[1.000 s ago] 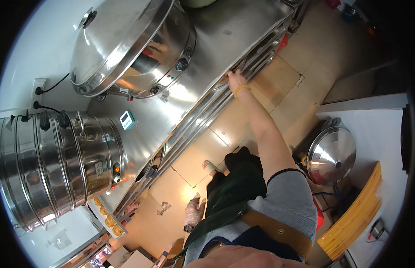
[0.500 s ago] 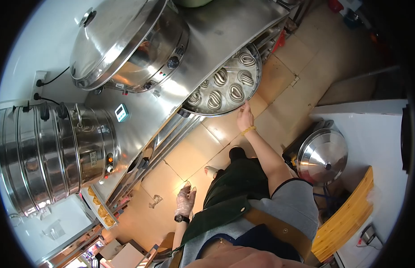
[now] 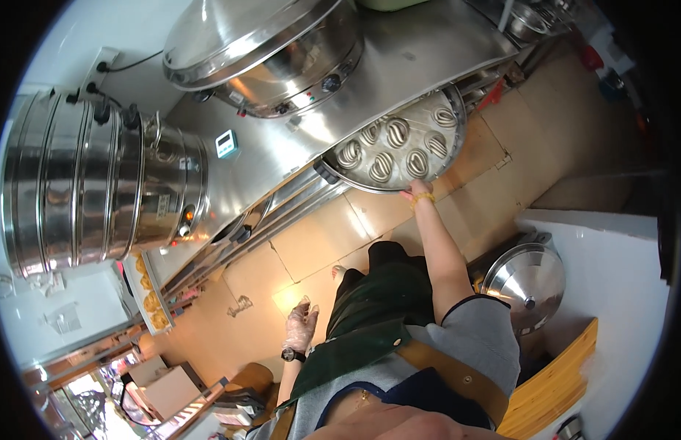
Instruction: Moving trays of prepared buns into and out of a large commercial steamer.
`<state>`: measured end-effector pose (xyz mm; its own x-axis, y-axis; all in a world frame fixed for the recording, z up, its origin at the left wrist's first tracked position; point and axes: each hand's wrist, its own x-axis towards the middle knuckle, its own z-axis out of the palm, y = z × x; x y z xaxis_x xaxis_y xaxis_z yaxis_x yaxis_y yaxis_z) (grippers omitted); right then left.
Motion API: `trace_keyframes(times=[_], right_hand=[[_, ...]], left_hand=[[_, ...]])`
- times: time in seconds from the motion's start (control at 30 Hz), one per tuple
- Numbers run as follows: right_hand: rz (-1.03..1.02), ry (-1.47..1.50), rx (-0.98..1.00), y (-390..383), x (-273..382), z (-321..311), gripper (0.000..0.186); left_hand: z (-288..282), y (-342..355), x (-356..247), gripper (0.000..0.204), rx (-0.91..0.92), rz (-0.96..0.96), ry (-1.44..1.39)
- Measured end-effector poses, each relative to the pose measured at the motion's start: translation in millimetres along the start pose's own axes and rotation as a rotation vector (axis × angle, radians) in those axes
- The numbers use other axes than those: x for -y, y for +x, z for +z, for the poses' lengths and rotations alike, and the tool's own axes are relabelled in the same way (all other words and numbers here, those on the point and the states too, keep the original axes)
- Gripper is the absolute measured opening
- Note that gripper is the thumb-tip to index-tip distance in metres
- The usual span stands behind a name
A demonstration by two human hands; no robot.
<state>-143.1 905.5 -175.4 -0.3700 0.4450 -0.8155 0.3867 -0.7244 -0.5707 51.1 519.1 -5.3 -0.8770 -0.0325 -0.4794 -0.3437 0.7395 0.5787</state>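
Note:
My right hand (image 3: 417, 189), with a yellow bracelet at the wrist, grips the near rim of a round metal tray (image 3: 447, 166). Several black-and-white striped buns (image 3: 397, 132) lie on the tray, which juts out from beneath the steel counter (image 3: 274, 147); its far part is hidden there. My left hand (image 3: 300, 323), in a clear plastic glove, hangs low beside my dark green apron (image 3: 366, 297), holding nothing, with its fingers loosely bent and apart.
A large lidded cooker (image 3: 274, 81), a stacked steel steamer (image 3: 98, 198) and a small timer (image 3: 226, 144) are on the counter. Golden pastries (image 3: 146, 293) sit at the left. A lidded steel pot (image 3: 521, 286) and wooden board (image 3: 549, 378) are on my right.
The tray of buns has come out from under the counter. My right hand moved down and right with it, now gripping its rim. My view has shifted slightly.

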Motion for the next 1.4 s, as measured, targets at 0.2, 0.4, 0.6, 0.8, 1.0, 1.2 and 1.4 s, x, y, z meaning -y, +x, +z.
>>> trace_keyframes(times=[0.2, 0.4, 0.6, 0.8, 1.0, 1.2, 1.4], right_hand=[[0.104, -0.066, 0.001, -38.2, -21.3, -66.5, 0.035], [0.144, -0.119, 0.115, -69.3, -42.6, -130.9, 0.029], [0.188, -0.124, 0.136, -73.6, -70.7, -169.2, 0.036], [0.149, -0.089, 0.148, -73.7, -79.9, -181.5, 0.041], [0.125, -0.189, 0.169, -75.8, -80.4, -177.9, 0.024], [0.243, -0.15, 0.17, -69.7, -80.3, -168.7, 0.035], [0.26, -0.195, 0.243, -53.1, -72.9, -184.8, 0.036]], left_hand=[[10.9, -14.0, 6.9, 0.033, -0.082, -0.02, -0.042], [8.6, -1.8, -0.5, 0.036, 0.035, 0.077, 0.098], [-3.2, 10.4, 3.0, 0.039, 0.019, 0.018, 0.0], [2.8, 18.3, -6.2, 0.041, 0.027, 0.055, -0.084], [6.5, 10.2, -8.9, 0.04, 0.02, 0.046, -0.058], [2.8, 1.0, 17.1, 0.041, -0.078, -0.057, -0.076], [2.2, -8.7, 26.6, 0.041, -0.093, -0.026, -0.027]])
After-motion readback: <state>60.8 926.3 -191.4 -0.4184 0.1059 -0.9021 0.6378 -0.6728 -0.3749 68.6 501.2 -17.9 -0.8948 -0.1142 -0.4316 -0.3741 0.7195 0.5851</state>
